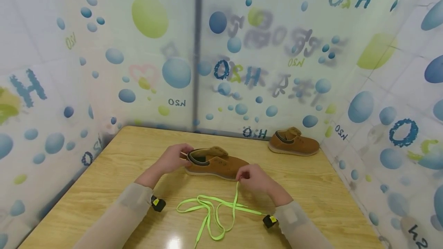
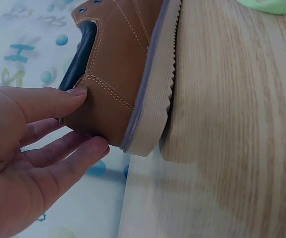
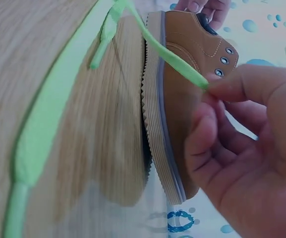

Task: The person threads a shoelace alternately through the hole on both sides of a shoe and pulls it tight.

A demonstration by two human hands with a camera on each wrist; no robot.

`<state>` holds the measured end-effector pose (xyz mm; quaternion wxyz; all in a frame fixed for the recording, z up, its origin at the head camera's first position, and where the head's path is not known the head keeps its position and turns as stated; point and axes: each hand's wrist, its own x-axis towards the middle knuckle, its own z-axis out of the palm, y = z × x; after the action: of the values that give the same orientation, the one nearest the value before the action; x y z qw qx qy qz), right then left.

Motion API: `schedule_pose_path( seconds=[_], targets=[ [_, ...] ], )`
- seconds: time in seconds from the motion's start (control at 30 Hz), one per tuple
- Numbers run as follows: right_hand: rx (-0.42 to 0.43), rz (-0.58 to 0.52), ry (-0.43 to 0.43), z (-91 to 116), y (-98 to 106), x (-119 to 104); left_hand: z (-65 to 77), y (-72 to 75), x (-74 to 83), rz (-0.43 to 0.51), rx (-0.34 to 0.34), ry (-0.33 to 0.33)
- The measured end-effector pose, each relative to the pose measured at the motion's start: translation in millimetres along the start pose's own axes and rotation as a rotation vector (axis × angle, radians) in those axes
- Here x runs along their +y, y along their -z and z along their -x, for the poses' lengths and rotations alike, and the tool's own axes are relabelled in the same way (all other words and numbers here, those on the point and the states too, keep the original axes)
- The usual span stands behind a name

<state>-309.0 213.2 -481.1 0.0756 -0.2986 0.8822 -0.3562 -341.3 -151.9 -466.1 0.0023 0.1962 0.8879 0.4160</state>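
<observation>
A brown lace-up shoe (image 1: 221, 167) with a dark collar lies sole down on the table, its toe pointing right. My left hand (image 1: 172, 158) grips its heel, the thumb (image 2: 76, 96) on the side of the heel and the fingers around the back. Over the toe end, my right hand (image 1: 257, 180) pinches a neon green shoelace (image 3: 182, 64) between thumb and forefinger. From those fingertips the lace runs down to loose loops on the table in front of the shoe. Metal eyelets (image 3: 219, 72) on the shoe show no lace through them.
A second brown shoe (image 1: 297, 145) stands at the table's back right corner. The wooden table (image 1: 114, 164) is bordered by a curtain (image 1: 277, 49) printed with blue and green bubbles at the back and sides. Black wrist cameras (image 1: 158, 204) are strapped to both wrists.
</observation>
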Motion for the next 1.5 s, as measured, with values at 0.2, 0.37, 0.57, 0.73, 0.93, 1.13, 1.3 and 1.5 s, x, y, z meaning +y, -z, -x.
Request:
schedule_pose_path(
  seconds=[0.2, 0.37, 0.57, 0.73, 0.93, 1.13, 1.3, 1.5],
  targets=[
    [0.172, -0.137, -0.069, -0.6, 4.3, 1.3, -1.1, 2.5, 7.4, -0.076, -0.001, 0.01],
    [0.257, -0.248, -0.095, -2.8, 7.6, 2.5, -0.8, 5.2, 15.3, -0.186, 0.023, 0.016],
    [0.353, -0.323, -0.129, -4.5, 10.5, 2.9, -3.0, 6.6, 32.9, -0.259, 0.093, -0.008],
    [0.361, -0.39, -0.141, -4.1, 9.6, 3.7, -10.4, -5.0, 49.6, -0.284, 0.102, -0.061],
    [0.336, -0.51, -0.103, -5.6, 2.2, 2.2, -21.2, -22.0, 63.6, -0.321, 0.122, -0.084],
    [0.348, -0.503, -0.112, -9.5, 1.8, -5.9, -38.9, -40.7, 65.7, -0.157, -0.012, -0.131],
    [0.403, -0.412, -0.173, -23.7, 5.9, -20.2, -47.8, -50.8, 60.8, -0.046, -0.122, -0.124],
    [0.387, -0.379, -0.208, -32.5, -3.9, -29.2, -45.0, -55.9, 55.8, -0.011, -0.188, -0.15]
  ],
)
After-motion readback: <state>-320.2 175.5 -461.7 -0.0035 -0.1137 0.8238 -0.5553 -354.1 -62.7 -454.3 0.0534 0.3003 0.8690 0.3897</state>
